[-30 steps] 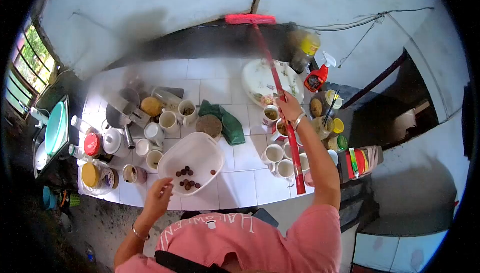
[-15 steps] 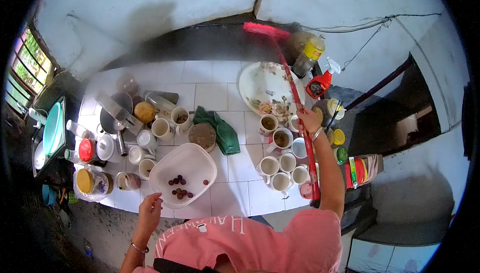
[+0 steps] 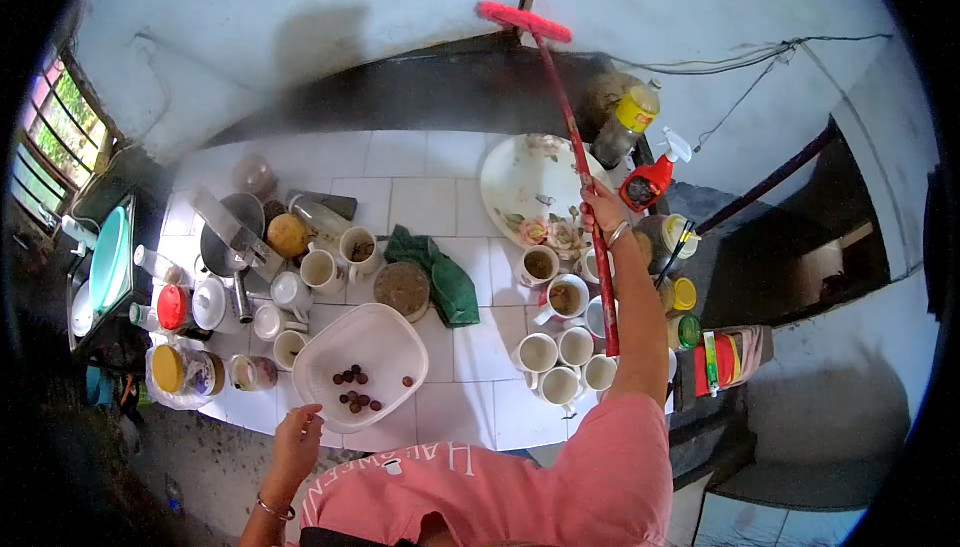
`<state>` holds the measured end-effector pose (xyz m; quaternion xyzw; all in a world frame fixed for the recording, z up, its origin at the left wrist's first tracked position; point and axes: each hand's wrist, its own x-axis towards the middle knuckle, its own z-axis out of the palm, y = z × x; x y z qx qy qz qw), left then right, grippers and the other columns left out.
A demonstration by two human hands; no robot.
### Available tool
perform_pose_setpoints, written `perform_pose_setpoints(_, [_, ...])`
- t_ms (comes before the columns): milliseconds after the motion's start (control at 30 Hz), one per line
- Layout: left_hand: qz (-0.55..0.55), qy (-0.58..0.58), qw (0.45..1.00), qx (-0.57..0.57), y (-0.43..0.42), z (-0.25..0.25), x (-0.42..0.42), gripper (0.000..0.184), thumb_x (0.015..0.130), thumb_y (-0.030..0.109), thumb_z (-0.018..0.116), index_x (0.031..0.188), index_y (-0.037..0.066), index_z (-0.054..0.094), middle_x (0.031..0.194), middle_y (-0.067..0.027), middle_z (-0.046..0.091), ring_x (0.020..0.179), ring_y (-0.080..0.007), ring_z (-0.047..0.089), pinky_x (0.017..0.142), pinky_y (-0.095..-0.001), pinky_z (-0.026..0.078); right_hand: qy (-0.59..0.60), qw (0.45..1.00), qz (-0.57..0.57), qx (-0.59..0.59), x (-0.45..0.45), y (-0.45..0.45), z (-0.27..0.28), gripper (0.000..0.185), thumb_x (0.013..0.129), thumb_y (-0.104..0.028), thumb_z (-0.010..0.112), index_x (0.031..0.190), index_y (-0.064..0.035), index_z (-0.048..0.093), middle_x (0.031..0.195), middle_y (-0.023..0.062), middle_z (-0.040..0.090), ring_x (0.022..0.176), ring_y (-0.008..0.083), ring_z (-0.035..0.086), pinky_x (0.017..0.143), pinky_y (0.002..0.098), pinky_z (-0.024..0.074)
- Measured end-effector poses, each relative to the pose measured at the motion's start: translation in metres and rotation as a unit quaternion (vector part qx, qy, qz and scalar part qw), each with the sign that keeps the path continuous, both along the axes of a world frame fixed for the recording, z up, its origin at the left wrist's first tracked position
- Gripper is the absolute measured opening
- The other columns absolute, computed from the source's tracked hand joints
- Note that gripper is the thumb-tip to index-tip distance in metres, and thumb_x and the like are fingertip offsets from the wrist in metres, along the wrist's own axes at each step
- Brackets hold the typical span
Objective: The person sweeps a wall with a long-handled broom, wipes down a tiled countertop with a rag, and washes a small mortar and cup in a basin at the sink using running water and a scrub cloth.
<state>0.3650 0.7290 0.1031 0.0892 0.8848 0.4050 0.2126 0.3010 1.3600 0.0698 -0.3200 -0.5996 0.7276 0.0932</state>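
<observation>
My right hand is wrapped round the red pole of a brush, above the white mugs on the right. The brush's pink fuzzy head is up against the wall near its corner crack. Low on the left, my left hand is beside the near-left rim of a white plastic basin, with fingers loosely bent and nothing visible in them. Several dark round fruits lie in the basin.
On the tiled table are a floral tray, several mugs, a green cloth, a pan and lidded jars. A bottle and red spray bottle stand back right. Cables hang on the wall.
The brush head has gone down and right, then back up the wall, and my right hand has risen with the pole. My left hand has shifted slightly left and down.
</observation>
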Motion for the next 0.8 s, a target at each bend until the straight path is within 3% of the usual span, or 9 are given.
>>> perform_pose_setpoints(133, [-0.017,0.034,0.999,-0.012,-0.004,-0.012,-0.003,0.021,0.082,0.004,0.057,0.103,0.001,0.058,0.087,-0.0142,0.06,0.069,-0.0221,0.06,0.059,-0.0304,0.049,0.003,0.997,0.033,0.075,0.019,-0.013,0.0,0.054,0.087,-0.012,0.052,0.137,-0.0128,0.034,0.059,0.0025,0.048,0.041,0.011,0.042,0.034,0.0264,0.0344])
perform_pose_setpoints(333, [-0.02,0.054,0.998,0.002,-0.003,-0.017,-0.008,0.02,0.082,0.003,0.056,0.101,0.001,0.058,0.083,-0.015,0.061,0.069,-0.0246,0.06,0.059,-0.0325,0.049,-0.038,0.997,0.007,0.062,0.047,-0.034,0.014,0.051,0.088,-0.011,0.05,0.137,-0.0138,0.034,0.057,0.0011,0.046,0.037,0.0108,0.041,0.033,0.0258,0.0341])
perform_pose_setpoints(367, [-0.022,0.043,0.999,0.004,-0.002,-0.016,-0.008,0.02,0.083,0.004,0.055,0.102,0.0,0.058,0.083,-0.0134,0.061,0.067,-0.0213,0.059,0.058,-0.0307,0.049,-0.046,0.996,0.003,0.073,0.045,-0.029,0.009,0.051,0.088,-0.011,0.05,0.137,-0.0141,0.034,0.057,0.001,0.046,0.037,0.0108,0.041,0.033,0.026,0.0344])
perform_pose_setpoints(400, [-0.024,0.033,0.999,0.005,0.0,-0.013,-0.008,0.02,0.085,0.005,0.054,0.104,0.0,0.057,0.082,-0.0119,0.062,0.064,-0.0179,0.059,0.057,-0.0289,0.048,-0.04,0.992,0.004,0.121,0.036,-0.016,-0.002,0.039,0.089,-0.014,0.048,0.128,-0.0147,0.043,0.059,0.0017,0.047,0.037,0.0113,0.041,0.033,0.0276,0.035])
perform_pose_setpoints(500, [-0.038,0.03,0.999,-0.001,0.003,-0.015,-0.007,0.021,0.086,0.006,0.053,0.105,-0.001,0.057,0.081,-0.0109,0.062,0.063,-0.0153,0.059,0.057,-0.0273,0.048,-0.046,0.993,-0.027,0.105,0.002,0.017,-0.013,0.023,0.09,-0.018,0.047,0.113,-0.0159,0.049,0.062,0.0027,0.047,0.039,0.012,0.04,0.034,0.0286,0.0358])
perform_pose_setpoints(600, [-0.047,0.03,0.998,-0.007,0.01,-0.007,-0.007,0.021,0.086,0.006,0.052,0.105,-0.002,0.057,0.081,-0.0116,0.062,0.064,-0.0163,0.06,0.059,-0.0278,0.049,-0.095,0.994,-0.05,-0.008,-0.03,0.036,-0.013,0.027,0.09,-0.026,0.05,0.116,-0.0226,0.045,0.06,0.001,0.045,0.04,0.0096,0.04,0.036,0.0284,0.0363])
perform_pose_setpoints(700, [-0.057,0.027,0.998,-0.01,0.01,-0.009,-0.008,0.021,0.087,0.006,0.051,0.105,-0.002,0.057,0.081,-0.0123,0.062,0.065,-0.0171,0.061,0.06,-0.0286,0.049,-0.072,0.994,-0.034,-0.079,-0.024,0.035,-0.018,0.021,0.09,-0.03,0.051,0.109,-0.0248,0.044,0.061,0.0001,0.043,0.041,0.0086,0.037,0.038,0.0275,0.0335])
perform_pose_setpoints(800, [-0.082,0.039,0.996,0.007,0.016,-0.005,-0.006,0.02,0.087,0.006,0.051,0.104,-0.001,0.057,0.082,-0.0132,0.062,0.066,-0.0184,0.061,0.061,-0.0294,0.05,-0.058,0.994,-0.023,-0.09,-0.023,0.022,-0.018,0.019,0.09,-0.032,0.052,0.1,-0.0205,0.042,0.063,-0.0004,0.043,0.041,0.0074,0.035,0.038,0.0243,0.031])
